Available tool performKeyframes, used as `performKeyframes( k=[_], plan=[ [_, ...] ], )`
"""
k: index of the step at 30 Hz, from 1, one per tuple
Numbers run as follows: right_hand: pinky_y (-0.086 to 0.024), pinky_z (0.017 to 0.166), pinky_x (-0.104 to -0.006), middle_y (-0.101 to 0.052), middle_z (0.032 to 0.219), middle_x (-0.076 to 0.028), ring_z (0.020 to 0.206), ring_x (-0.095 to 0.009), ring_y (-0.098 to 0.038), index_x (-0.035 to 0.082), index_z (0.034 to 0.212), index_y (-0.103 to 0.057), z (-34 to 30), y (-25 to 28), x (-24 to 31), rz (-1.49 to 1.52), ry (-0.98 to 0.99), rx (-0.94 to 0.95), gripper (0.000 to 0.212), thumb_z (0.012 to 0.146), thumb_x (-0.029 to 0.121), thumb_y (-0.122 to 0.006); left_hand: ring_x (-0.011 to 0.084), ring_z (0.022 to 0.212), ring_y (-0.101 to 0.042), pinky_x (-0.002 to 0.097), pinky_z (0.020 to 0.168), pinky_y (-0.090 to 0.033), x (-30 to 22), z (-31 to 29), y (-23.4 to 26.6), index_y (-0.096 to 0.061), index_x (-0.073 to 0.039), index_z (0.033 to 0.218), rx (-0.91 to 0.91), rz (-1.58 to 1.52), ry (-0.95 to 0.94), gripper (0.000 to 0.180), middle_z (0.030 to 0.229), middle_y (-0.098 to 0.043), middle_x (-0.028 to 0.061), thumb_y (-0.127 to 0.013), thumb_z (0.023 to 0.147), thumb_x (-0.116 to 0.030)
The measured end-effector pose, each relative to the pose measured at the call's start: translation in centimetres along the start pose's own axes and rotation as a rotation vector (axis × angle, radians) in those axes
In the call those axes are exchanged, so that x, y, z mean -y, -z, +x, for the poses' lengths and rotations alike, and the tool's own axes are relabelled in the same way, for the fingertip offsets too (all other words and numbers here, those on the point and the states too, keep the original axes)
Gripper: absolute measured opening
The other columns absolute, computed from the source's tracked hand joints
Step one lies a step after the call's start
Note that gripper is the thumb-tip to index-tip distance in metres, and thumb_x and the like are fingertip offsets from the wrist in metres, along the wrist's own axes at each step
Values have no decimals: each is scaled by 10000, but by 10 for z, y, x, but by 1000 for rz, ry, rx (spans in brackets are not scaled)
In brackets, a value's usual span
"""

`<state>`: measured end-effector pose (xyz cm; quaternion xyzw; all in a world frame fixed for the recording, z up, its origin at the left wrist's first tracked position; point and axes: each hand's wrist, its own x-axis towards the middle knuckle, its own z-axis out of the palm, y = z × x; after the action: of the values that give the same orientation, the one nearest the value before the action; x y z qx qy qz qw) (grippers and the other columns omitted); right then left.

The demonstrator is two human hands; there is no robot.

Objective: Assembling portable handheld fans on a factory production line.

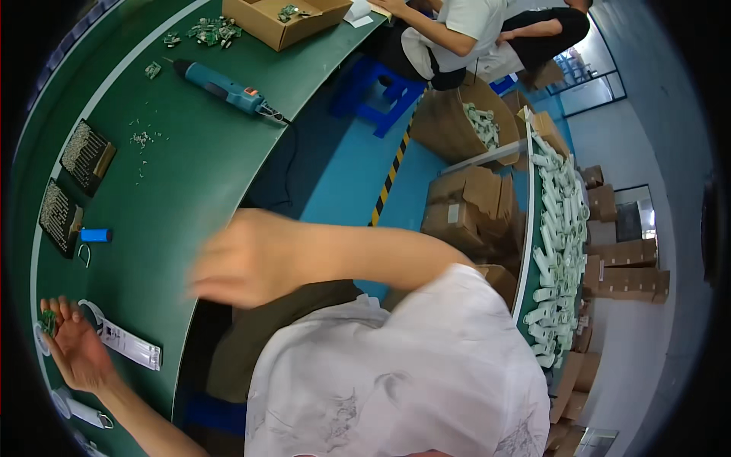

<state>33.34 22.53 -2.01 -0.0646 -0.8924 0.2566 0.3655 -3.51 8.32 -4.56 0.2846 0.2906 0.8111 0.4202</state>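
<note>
At the far left of the bench, my left hand is palm up with a small green circuit board held between the thumb and curled fingers. Beside that hand lies a white long-handled plastic housing with a rounded head. Over the bench's near edge is my right hand, smeared by motion; its fingers cannot be made out, nor whether anything is in them. Farther up the bench are a blue cylindrical battery and a thin metal loop.
Two trays of screws stand along the far edge, near loose screws. Beyond lie a blue electric screwdriver, green circuit boards and a cardboard box. White housings fill a rack behind. Two people sit nearby.
</note>
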Motion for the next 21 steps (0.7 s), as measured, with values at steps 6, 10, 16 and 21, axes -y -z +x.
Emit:
performKeyframes(
  k=[6,10,16,21],
  plan=[
    [-555,829,-458,-697,1046,-249,974,-372,-679,-15,1003,-695,-237,226,-52,-658,-1683,804,303,878,260,-672,239,1097,-424,333,905,-377,-23,-5,12,-358,117,1386,175,10,13,538,1204,-436,151,-525,1008,-226],
    [-571,835,-441,-707,1044,-266,1003,-367,-700,-53,991,-718,-397,438,-34,-1249,-1762,653,280,834,163,-633,218,1042,-409,326,852,-375,20,7,15,-376,114,1365,68,-71,6,517,1161,-443,140,-537,1003,-219],
    [-567,526,-384,-724,797,-170,574,-246,-692,-28,843,-713,-378,419,-97,-914,-1994,-43,126,790,86,-725,212,1021,-424,318,838,-380,0,3,7,-407,109,1364,6,25,-53,479,1156,-456,127,-515,1029,-216],
    [-537,488,-381,-664,607,-104,551,-217,-661,29,679,-708,-419,452,-139,-789,-2027,-41,329,920,246,-649,206,1017,-455,315,843,-393,-4,2,-2,-407,86,1382,7,75,-74,473,1164,-474,122,-485,1043,-235]
  ],
)
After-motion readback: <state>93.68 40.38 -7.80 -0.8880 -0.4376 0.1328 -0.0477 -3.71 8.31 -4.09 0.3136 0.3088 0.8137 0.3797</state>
